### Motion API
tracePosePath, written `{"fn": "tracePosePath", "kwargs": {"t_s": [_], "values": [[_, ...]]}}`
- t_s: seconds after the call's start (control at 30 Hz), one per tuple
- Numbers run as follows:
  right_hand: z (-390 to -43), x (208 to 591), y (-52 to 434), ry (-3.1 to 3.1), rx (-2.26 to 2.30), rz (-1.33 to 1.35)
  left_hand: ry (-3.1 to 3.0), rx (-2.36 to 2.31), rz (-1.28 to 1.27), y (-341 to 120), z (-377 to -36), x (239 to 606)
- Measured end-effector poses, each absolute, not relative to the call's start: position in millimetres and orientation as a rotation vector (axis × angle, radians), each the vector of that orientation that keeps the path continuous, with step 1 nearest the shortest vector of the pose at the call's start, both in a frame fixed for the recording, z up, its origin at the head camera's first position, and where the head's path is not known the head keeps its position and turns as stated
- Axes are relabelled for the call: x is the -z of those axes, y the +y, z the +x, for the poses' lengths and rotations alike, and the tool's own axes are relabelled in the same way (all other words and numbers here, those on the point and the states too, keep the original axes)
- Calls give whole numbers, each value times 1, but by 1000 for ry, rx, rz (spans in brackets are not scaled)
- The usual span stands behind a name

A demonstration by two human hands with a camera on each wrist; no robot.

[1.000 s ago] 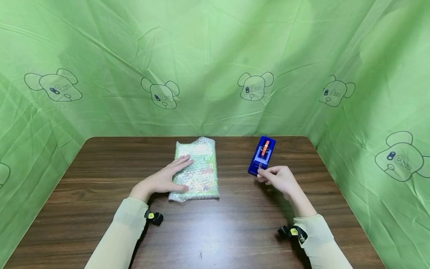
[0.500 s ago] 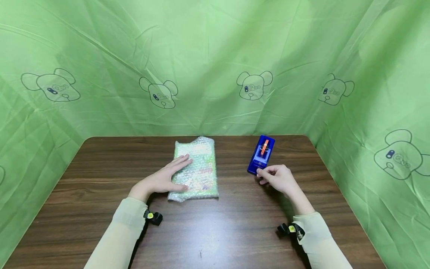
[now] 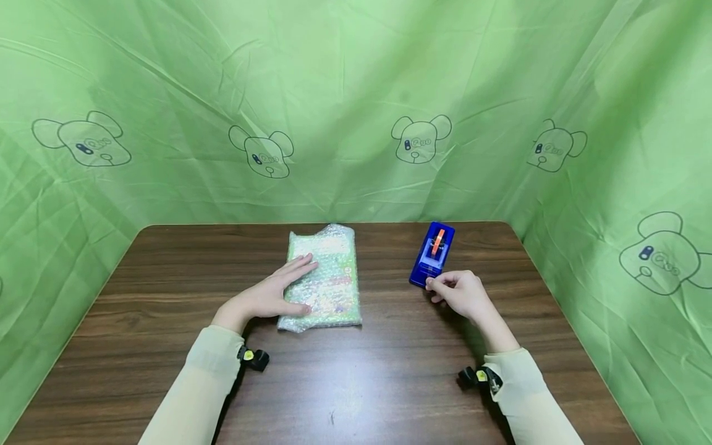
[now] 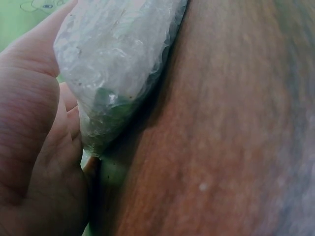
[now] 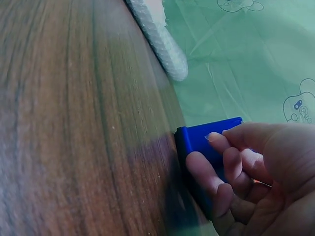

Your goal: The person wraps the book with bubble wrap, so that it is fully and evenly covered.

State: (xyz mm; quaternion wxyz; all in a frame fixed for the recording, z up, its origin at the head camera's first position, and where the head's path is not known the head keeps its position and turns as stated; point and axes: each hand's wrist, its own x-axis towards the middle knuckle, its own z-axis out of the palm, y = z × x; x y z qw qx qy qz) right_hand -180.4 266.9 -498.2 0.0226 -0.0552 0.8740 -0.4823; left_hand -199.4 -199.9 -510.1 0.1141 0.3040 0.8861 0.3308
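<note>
A flat pack in bubble wrap [image 3: 334, 278] lies on the table, with a green printed item showing through the wrap. Spread over its left part is my left hand [image 3: 267, 296], fingers straight and thumb near the front edge; in the left wrist view the wrapped corner [image 4: 118, 54] sits beside the palm. Further right lies a blue tape dispenser [image 3: 431, 253] with an orange roll core. At its near end my right hand [image 3: 458, 293] pinches the end of the clear tape between thumb and forefinger. The tape itself is barely visible, and the fingers partly cover the dispenser [image 5: 197, 135] in the right wrist view.
The brown wood-grain table [image 3: 345, 383] carries both things near its back edge. Behind it and at both sides hangs a green curtain [image 3: 345, 111] printed with bear heads. A black wrist camera [image 3: 256, 358] sticks out inside the left cuff, another [image 3: 470, 377] inside the right.
The head view has shifted very slightly, moving everything up a few pixels. Both hands keep their places on the pack and at the dispenser's near end.
</note>
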Motion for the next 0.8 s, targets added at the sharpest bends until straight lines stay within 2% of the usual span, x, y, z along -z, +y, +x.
{"fn": "tracePosePath", "kwargs": {"t_s": [0.8], "values": [[-182,501,266,2850,1344,-151,2600,-974,892,-201,-200,513]]}}
